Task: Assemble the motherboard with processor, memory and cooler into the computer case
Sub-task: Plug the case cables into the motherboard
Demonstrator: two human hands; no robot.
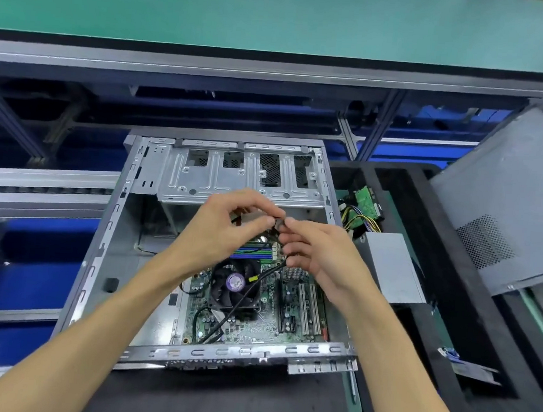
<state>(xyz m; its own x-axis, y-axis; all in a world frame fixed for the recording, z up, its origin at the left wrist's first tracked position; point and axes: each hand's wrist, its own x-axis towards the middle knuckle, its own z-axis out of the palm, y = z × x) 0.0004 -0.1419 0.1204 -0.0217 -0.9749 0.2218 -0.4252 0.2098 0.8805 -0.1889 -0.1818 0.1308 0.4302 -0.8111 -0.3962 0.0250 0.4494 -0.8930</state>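
Motherboard (254,316): lies inside the case (105,257), cooler (235,285) on it, memory slots (253,250) beyond the cooler.
Hands: two above the case; left hand (229,222) and right hand (318,256) each pinch the end of one black cable (242,298), fingers curled on it.
Right of case: foam tray (450,320) holding one power supply (393,265) and a green board (367,201); one side panel (511,194) leans there.

Motherboard (254,316) lies in the case (101,256); power supply (393,265) just right of it
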